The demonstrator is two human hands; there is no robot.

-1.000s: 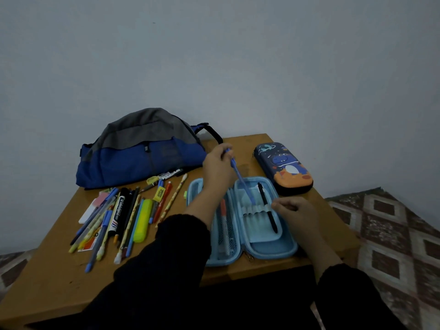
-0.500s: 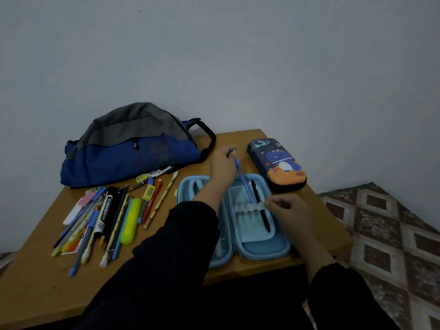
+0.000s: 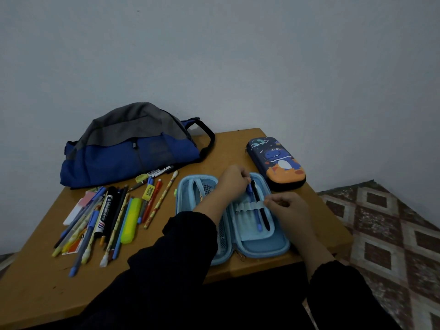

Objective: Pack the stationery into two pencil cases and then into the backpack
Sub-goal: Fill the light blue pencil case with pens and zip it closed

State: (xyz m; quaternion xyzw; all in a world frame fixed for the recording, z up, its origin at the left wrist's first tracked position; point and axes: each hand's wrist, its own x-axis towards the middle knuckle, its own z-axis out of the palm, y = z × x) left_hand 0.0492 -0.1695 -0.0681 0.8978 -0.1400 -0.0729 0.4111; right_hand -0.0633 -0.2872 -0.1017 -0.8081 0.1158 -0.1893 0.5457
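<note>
Two pencil cases — open one (image 3: 262, 246) holds two pens (image 3: 256, 210).

Wearing long black sleeves (image 3: 166, 265) reaching down to both wrists, filling the lower centre of the frame; hands showing bare, no rings or watch.

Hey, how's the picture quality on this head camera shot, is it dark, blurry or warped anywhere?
Head view: dim, bluish, underexposed, no glare; the black sleeves merge into shadow below the wooden table. Wide-angle bending curves the table edges. The open light blue pencil case and the loose pile of pens are soft, their labels barely legible. Both hands, left and right, look slightly smeared.
</note>
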